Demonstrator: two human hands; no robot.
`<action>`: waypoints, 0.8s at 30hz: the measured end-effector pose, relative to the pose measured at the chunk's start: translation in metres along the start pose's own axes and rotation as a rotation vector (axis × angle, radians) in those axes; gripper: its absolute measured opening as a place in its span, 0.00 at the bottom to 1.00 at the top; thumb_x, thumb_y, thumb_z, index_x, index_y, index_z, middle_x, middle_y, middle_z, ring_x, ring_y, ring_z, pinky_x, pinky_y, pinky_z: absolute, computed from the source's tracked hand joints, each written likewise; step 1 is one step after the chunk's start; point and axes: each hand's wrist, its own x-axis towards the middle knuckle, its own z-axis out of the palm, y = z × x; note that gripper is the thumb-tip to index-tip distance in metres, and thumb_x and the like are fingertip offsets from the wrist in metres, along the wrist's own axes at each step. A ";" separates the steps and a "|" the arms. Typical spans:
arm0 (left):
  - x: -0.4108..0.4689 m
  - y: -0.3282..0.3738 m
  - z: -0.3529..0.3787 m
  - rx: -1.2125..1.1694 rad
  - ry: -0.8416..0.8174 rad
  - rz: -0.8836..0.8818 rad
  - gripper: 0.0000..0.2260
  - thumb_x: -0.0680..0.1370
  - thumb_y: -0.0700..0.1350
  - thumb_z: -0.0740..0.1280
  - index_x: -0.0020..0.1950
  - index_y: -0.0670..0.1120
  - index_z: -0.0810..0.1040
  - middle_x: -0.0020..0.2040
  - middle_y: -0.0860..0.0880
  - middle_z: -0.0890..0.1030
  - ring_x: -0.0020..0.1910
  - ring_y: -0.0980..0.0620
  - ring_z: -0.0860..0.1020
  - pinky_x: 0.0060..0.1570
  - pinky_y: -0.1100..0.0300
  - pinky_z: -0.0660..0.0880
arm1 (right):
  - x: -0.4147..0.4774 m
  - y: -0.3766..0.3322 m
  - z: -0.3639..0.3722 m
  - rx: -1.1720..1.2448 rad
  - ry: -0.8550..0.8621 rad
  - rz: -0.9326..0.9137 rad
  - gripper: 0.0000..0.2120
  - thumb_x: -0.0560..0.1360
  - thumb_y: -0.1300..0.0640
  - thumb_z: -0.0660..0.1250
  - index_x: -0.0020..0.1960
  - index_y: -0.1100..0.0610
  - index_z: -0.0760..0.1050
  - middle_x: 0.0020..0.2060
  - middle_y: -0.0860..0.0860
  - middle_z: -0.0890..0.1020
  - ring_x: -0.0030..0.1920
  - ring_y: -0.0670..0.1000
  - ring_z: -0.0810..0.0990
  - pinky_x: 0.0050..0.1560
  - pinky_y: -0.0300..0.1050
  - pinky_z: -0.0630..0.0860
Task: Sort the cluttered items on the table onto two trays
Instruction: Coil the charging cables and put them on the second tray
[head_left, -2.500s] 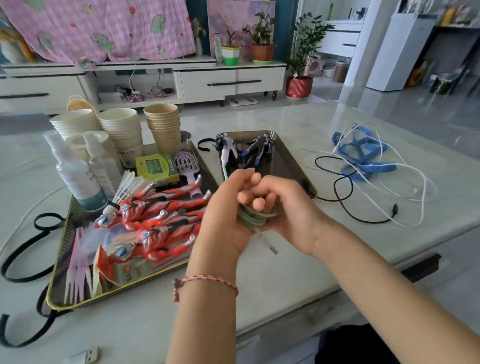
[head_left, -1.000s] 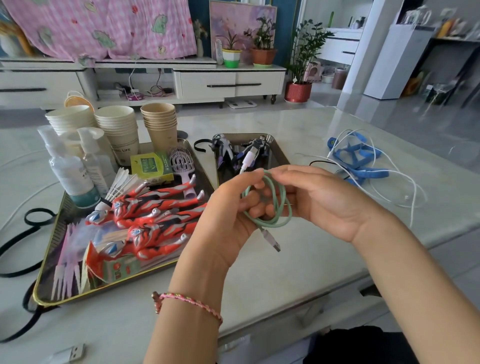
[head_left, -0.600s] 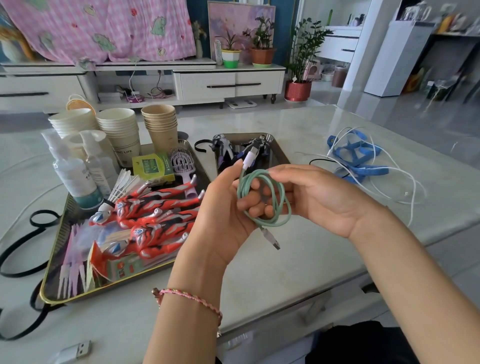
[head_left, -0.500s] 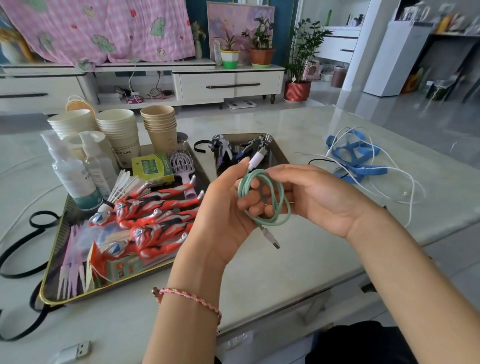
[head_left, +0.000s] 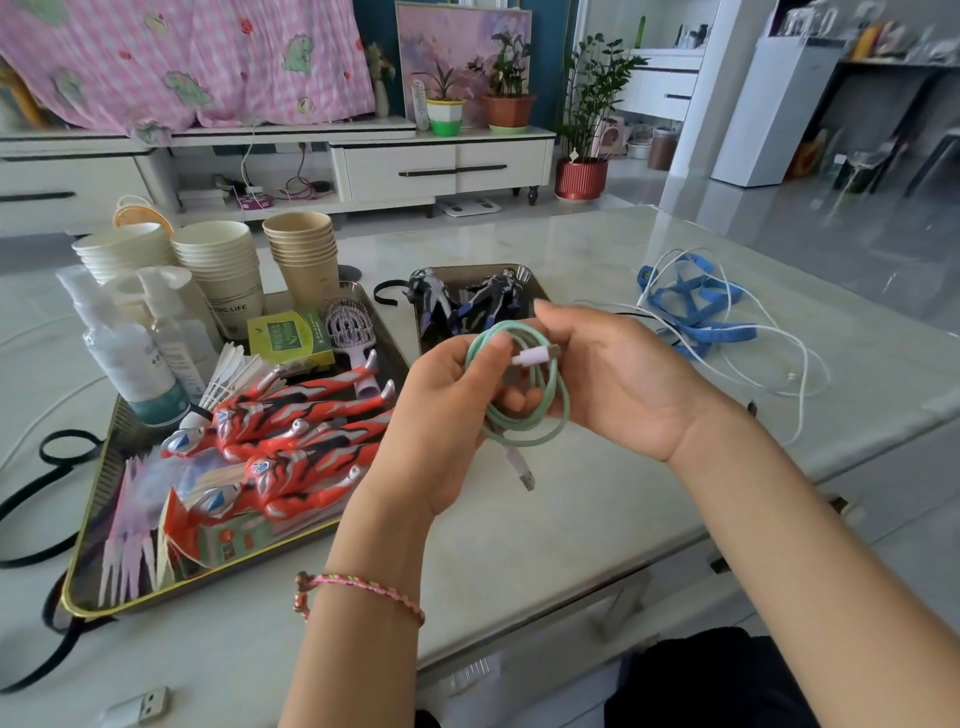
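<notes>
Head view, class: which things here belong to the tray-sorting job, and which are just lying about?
Job in hand: green cable, held by left hand and right hand; left tray; right tray; blue strap and white cable, loose on the table.

Lying about: red-potted plant; pink cloth; white cabinet; floor scale.

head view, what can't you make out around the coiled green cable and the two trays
All in the head view:
- Small dark metal tray: near half hidden behind the left hand, the right hand and the coiled mint-green charging cable they hold.
- Green cardboard box: print too small to read.
- Black strap loop: cut off by the left edge.
</notes>
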 end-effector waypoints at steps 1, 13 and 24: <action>-0.001 0.002 0.000 -0.043 -0.011 -0.007 0.12 0.81 0.42 0.56 0.44 0.39 0.76 0.30 0.46 0.72 0.26 0.58 0.72 0.35 0.64 0.74 | -0.001 -0.001 -0.002 0.022 -0.036 0.005 0.18 0.74 0.51 0.59 0.54 0.64 0.76 0.38 0.55 0.80 0.34 0.53 0.79 0.42 0.43 0.77; -0.004 -0.002 0.005 0.121 0.017 -0.020 0.12 0.81 0.43 0.57 0.43 0.38 0.73 0.26 0.54 0.72 0.25 0.58 0.69 0.30 0.66 0.69 | -0.005 0.002 -0.011 -0.061 -0.132 0.004 0.17 0.61 0.51 0.75 0.43 0.63 0.80 0.34 0.53 0.80 0.35 0.52 0.81 0.40 0.42 0.80; -0.002 -0.004 0.012 0.092 0.079 -0.187 0.06 0.80 0.38 0.58 0.47 0.40 0.74 0.26 0.52 0.71 0.27 0.55 0.73 0.38 0.57 0.76 | 0.001 0.001 -0.011 -0.411 0.205 -0.005 0.05 0.72 0.65 0.67 0.46 0.58 0.77 0.35 0.52 0.78 0.34 0.45 0.76 0.40 0.37 0.76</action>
